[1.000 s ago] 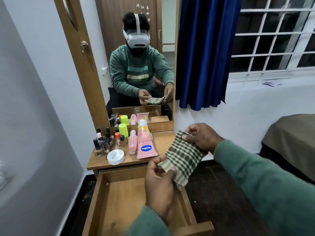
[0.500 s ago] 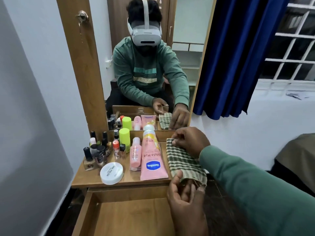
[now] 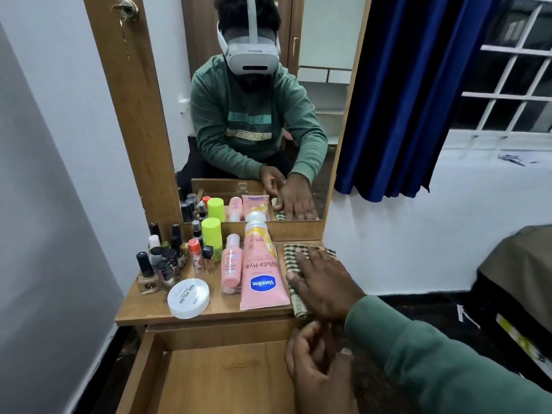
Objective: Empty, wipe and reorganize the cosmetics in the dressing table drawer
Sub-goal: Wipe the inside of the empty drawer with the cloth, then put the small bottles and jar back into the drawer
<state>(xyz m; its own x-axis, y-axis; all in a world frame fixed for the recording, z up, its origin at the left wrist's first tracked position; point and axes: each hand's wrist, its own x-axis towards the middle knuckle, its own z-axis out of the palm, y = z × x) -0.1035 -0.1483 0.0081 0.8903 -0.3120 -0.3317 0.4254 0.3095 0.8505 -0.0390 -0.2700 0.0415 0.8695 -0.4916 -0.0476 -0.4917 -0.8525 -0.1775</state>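
Note:
A folded green-checked cloth (image 3: 291,259) lies on the right end of the dressing table top (image 3: 143,309). My right hand (image 3: 324,282) rests flat on it with straight fingers. My left hand (image 3: 313,360) hovers over the open wooden drawer (image 3: 215,380), fingers loosely curled and holding nothing. The drawer's visible floor is bare. On the top lie a pink Vaseline tube (image 3: 261,273) and a pink bottle (image 3: 231,265), and a lime-green capped bottle (image 3: 211,234), a white nail polish remover jar (image 3: 188,297) and several nail polish bottles (image 3: 162,261) stand.
A mirror (image 3: 260,115) behind the table top shows a person in a green sweater and a headset. A blue curtain (image 3: 403,100) and a barred window (image 3: 507,70) are at the right. A covered bed corner (image 3: 516,264) stands at far right. A grey wall closes the left side.
The cloth was held up in both hands, then laid down on the table top. My right hand now lies flat on it and my left hand has let go of its near end.

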